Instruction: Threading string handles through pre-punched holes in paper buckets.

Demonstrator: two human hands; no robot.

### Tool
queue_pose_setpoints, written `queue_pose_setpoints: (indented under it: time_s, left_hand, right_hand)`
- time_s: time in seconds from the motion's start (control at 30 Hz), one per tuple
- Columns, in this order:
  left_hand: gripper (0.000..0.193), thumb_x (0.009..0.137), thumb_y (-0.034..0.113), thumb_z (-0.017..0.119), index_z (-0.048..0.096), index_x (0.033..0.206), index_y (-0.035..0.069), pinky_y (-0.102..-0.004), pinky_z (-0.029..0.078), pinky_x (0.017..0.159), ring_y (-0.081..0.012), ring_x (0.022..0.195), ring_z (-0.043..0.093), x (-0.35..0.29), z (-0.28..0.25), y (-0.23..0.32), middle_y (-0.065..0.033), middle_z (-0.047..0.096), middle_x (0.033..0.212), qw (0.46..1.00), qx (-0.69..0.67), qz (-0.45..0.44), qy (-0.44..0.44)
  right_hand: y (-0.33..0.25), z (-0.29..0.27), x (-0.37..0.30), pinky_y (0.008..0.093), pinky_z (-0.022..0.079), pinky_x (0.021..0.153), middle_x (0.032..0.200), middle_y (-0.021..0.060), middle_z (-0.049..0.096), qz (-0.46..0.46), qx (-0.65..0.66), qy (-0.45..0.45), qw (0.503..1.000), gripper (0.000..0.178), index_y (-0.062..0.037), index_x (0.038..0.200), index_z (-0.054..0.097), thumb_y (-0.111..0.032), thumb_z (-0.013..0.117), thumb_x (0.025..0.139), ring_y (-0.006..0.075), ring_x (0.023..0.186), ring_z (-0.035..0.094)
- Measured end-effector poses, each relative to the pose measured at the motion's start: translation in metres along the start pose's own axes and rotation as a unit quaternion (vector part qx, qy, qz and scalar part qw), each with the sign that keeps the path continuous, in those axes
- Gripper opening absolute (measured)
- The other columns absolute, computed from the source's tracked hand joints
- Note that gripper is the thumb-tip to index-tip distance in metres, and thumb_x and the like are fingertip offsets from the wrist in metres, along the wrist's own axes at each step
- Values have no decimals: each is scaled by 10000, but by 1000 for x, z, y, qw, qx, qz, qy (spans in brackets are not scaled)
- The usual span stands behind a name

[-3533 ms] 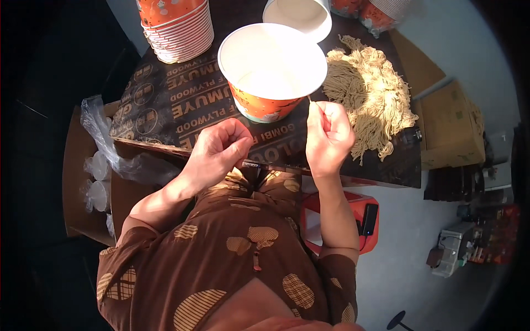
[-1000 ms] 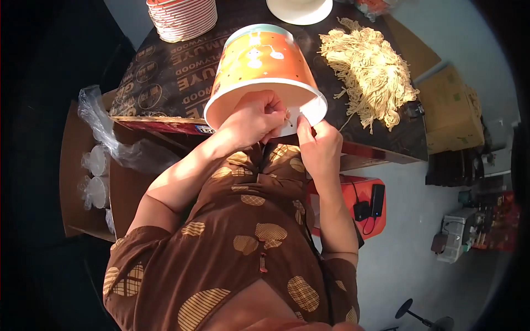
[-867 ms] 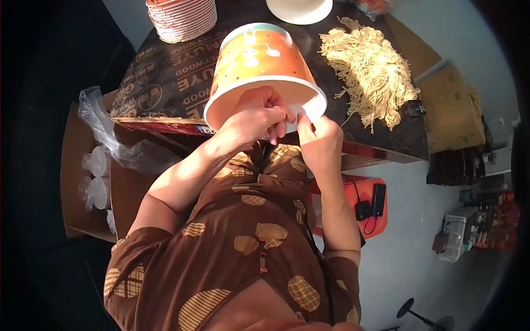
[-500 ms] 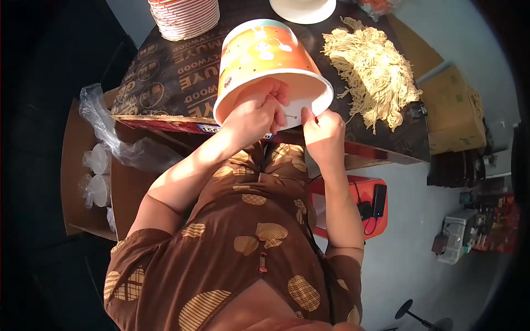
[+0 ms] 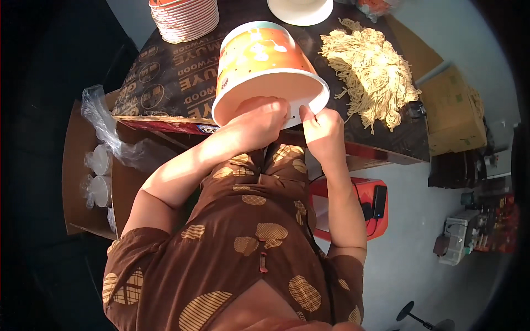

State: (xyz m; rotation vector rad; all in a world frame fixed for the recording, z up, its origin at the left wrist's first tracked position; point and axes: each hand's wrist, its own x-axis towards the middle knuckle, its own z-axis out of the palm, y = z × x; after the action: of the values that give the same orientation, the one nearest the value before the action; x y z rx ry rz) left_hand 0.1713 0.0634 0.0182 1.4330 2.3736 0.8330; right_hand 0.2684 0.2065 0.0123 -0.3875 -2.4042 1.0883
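A large orange paper bucket (image 5: 262, 55) with a white inside lies tipped on the table's near edge, its mouth facing me. My left hand (image 5: 259, 118) reaches into the mouth, fingers curled closed beside a small dark hole in the wall near the rim. Whatever its fingertips hold is hidden. On the right side of the rim, my right hand (image 5: 324, 127) pinches the bucket's wall between thumb and fingers. A loose heap of cream-yellow cords (image 5: 375, 77) lies on the table to the right of the bucket.
Nested paper buckets (image 5: 185, 19) stand at the back left of the dark plywood table (image 5: 165, 83), and a white round item (image 5: 301, 11) at the back. An open carton (image 5: 83, 204) stands lower left, a red stool (image 5: 353, 190) under the table's right side, a cardboard box (image 5: 455, 110) far right.
My left hand has turned and moved slightly right, closer to the hole; the thin piece that showed between them is now hidden. The bucket has shifted a little left. My right hand stays at the rim.
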Motion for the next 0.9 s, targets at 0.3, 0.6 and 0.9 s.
queue_pose_setpoints:
  time_s: [0.3, 0.6, 0.9]
  left_hand:
    - [193, 835, 91, 496, 613, 827, -62, -424, 522, 621, -359, 675, 658, -1, -10, 1, -248, 608, 677, 998, 13, 43, 38]
    - [135, 705, 81, 583, 586, 789, -24, -357, 536, 678, -278, 743, 609, -9, -5, -19, -150, 562, 844, 907, 286, 266, 160]
    - [119, 844, 76, 510, 564, 820, -28, -373, 467, 638, -271, 661, 576, -14, -13, 1, -162, 564, 695, 991, -100, 40, 80]
  right_hand:
    - [11, -19, -31, 322, 492, 626, 707, 122, 655, 103, 148, -42, 983, 319, 57, 1022, 635, -236, 521, 966, 173, 663, 636]
    - [27, -12, -38, 411, 490, 680, 823, 158, 622, -141, -135, 106, 975, 148, 5, 953, 601, -54, 659, 830, 349, 759, 610]
    - [3, 11, -39, 432, 462, 531, 626, 173, 605, 0, -55, 68, 996, 189, -51, 840, 657, -230, 633, 894, 368, 586, 612]
